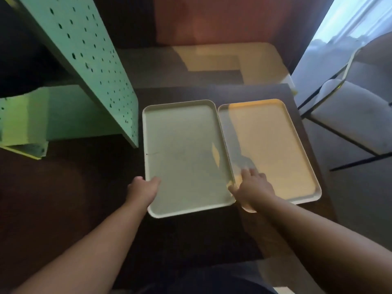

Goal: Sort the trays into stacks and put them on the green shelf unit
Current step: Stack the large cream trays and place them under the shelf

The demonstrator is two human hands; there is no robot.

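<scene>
Two rectangular trays lie side by side on a dark table (191, 234). The pale green tray (184, 153) is on the left and the cream-yellow tray (273, 145) on the right, their long edges touching. My left hand (143, 188) grips the green tray's near left edge, thumb over the rim. My right hand (253, 185) rests flat with fingers spread on the near left part of the yellow tray, thumb by the seam between the trays. The green shelf unit (93, 66), with a perforated side panel, stands at the left.
A light chair (358, 115) with a thin dark frame stands to the right of the table. A lime-green piece (23, 128) sits low at the far left by the shelf unit. A bright window is at the upper right.
</scene>
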